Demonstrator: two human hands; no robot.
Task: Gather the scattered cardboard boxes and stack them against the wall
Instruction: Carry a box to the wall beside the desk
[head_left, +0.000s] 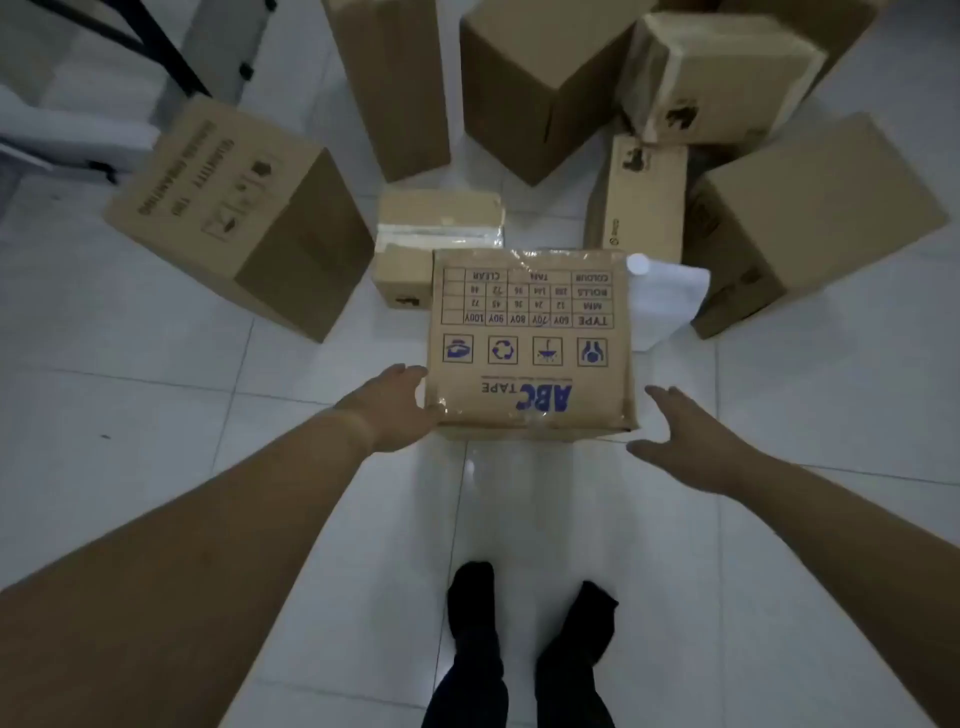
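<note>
Head view shows our left hand (395, 405) pressed flat on the near left corner of the ABC TAPE box (530, 343), fingers together. Our right hand (680, 441) hovers just beside its right edge, fingers spread, touching nothing. Beyond our fingertips the box sits on the floor (156, 395); its table reads TYPE, ROLLS, COLOUR.

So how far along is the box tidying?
Barely started, it seems. No neat stack shows; the boxes lie scattered on the floor. The left hand touches the tape box, and the right hand is open beside it, not touching. Everything remains to gather.
</note>
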